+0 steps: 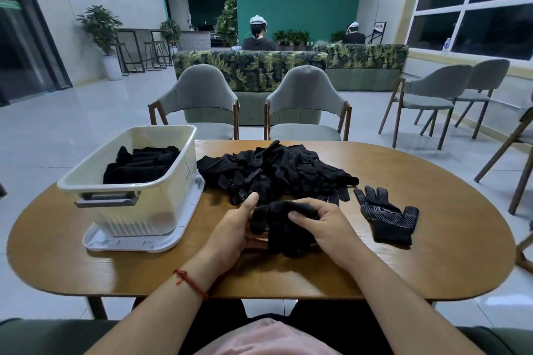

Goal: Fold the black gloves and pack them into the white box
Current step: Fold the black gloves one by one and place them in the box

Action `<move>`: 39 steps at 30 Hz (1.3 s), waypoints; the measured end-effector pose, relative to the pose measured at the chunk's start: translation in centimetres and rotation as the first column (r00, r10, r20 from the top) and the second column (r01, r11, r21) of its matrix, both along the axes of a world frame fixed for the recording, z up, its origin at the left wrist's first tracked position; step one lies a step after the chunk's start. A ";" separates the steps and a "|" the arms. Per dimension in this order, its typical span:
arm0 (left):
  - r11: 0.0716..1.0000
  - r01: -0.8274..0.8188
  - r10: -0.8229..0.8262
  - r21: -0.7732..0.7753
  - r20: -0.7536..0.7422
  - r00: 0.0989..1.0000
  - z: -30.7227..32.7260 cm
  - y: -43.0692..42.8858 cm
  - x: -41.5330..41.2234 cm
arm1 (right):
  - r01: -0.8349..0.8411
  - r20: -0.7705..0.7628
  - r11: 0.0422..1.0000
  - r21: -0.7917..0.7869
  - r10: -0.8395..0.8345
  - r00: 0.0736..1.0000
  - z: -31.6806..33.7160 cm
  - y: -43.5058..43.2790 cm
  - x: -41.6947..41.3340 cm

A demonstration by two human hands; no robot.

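Near the front middle of the wooden table (403, 268), both my hands hold a bunched black glove (281, 225). My left hand (233, 232) grips its left side with the thumb raised on top. My right hand (326, 225) curls its fingers over the right side. A pile of black gloves (274, 170) lies just behind my hands. One dotted black glove (385, 215) lies flat to the right. The white box (161, 196) stands at the left on its lid (138, 243) and holds several folded black gloves (141, 166).
Two grey chairs (202, 101) (305, 101) stand at the table's far edge, more chairs (438, 95) at the right. A leaf-patterned sofa (253, 66) is behind them, with two seated people beyond it. The table's right part is bare wood.
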State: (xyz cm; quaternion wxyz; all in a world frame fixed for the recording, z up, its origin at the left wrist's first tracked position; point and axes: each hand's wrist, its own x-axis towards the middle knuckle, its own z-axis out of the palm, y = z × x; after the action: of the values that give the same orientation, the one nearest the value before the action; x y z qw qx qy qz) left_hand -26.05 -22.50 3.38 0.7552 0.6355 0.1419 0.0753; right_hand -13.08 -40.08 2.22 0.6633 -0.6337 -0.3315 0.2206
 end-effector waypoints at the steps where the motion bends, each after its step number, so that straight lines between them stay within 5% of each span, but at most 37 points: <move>1: 1.000 0.004 -0.004 0.021 -0.005 1.000 0.0 0.1 0.1 | -0.003 0.019 1.000 -0.001 0.003 1.000 0.0 0.1 0.0; 11: 0.972 -0.150 0.120 0.182 0.165 0.979 -1.2 -0.4 0.1 | 0.028 -0.020 0.999 -0.040 -0.029 0.999 -0.2 0.3 0.0; 18: 0.984 0.015 -0.027 0.177 0.063 0.998 -0.5 -0.2 0.2 | 0.023 0.025 0.999 -0.042 -0.022 0.999 -0.1 0.0 0.1; 27: 0.987 -0.062 0.040 0.149 0.142 0.989 -0.9 0.1 -0.1 | -0.081 -0.242 0.997 -0.004 0.078 0.967 0.2 -0.1 1.0; 31: 0.981 0.046 -0.074 0.191 0.145 0.987 -0.5 0.1 -0.4 | -0.054 -0.279 0.998 0.030 0.060 0.958 0.3 -0.2 1.0; 39: 0.993 -0.010 -0.015 0.116 0.213 0.977 -0.9 0.4 -0.4 | -0.007 -0.291 0.999 0.046 0.021 0.956 0.3 0.2 1.1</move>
State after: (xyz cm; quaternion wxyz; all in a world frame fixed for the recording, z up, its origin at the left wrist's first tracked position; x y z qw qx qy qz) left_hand -26.42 -22.08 2.49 0.7277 0.6670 0.0544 0.1503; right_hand -12.00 -39.90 2.52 0.7173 -0.5768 -0.2393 0.3089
